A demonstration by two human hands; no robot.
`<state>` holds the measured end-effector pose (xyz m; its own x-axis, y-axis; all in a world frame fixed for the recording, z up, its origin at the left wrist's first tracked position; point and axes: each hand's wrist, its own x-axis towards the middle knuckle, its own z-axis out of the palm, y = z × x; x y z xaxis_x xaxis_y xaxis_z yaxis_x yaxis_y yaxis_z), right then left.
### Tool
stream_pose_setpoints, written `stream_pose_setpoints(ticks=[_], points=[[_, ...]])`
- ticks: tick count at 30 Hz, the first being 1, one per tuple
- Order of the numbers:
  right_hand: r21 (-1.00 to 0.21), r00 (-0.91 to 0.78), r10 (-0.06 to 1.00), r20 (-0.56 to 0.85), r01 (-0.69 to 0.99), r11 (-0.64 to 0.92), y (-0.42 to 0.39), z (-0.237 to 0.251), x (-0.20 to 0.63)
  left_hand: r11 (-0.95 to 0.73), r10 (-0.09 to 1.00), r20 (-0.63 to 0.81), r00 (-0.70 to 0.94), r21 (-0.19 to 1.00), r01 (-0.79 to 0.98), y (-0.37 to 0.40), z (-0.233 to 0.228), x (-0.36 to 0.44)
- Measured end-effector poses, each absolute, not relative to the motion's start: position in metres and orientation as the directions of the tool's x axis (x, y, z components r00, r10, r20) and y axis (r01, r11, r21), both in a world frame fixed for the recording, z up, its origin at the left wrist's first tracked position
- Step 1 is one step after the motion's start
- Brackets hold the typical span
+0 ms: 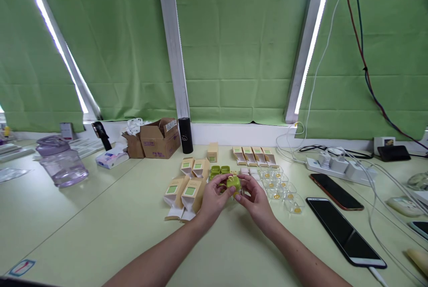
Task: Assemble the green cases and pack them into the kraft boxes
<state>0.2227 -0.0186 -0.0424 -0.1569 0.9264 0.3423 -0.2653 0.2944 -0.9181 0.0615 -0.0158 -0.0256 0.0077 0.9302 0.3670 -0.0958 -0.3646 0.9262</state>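
Green blinds hang behind the pale table (100, 220), where we hold a small green case (233, 184) between both hands near the middle. Our left hand (214, 197) pinches its left side, our right hand (254, 197) grips the right, fingers hiding its lower half. Tan boxes (185, 191) lie just left; clear trays (281, 186) right, their contents too small to tell

Green blinds (240, 46) behind pale table (100, 215)

Green piece (233, 184), seemingly plastic, between left hand (214, 195) and right hand (256, 197).
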Motion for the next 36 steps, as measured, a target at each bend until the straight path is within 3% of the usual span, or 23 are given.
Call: stream_pose_setpoints(ticks=[6, 11, 19, 28, 36], points=[[-0.912, -0.144, 0.931, 0.337, -0.296, 0.284, -0.021, -0.037, 0.223, -0.334, 0.941, 0.339, 0.016, 0.934, -0.130, -0.013, -0.030, 0.063], [-0.887, -0.152, 0.924, 0.350, -0.373, 0.274, -0.022, -0.034, 0.222, -0.405, 0.912, 0.408, 0.037, 0.911, -0.073, -0.019, -0.027, 0.063], [-0.908, -0.107, 0.935, 0.338, -0.298, 0.294, -0.019, -0.040, 0.224, -0.453, 0.891, 0.448, 0.070, 0.889, 0.069, -0.024, -0.028, 0.064], [-0.913, -0.112, 0.932, 0.346, -0.271, 0.306, -0.016, -0.039, 0.225, -0.449, 0.894, 0.446, 0.055, 0.890, 0.079, -0.022, -0.029, 0.065], [-0.882, -0.137, 0.942, 0.307, -0.412, 0.228, -0.017, -0.036, 0.225, -0.480, 0.875, 0.483, 0.042, 0.851, 0.212, -0.023, -0.032, 0.064]])
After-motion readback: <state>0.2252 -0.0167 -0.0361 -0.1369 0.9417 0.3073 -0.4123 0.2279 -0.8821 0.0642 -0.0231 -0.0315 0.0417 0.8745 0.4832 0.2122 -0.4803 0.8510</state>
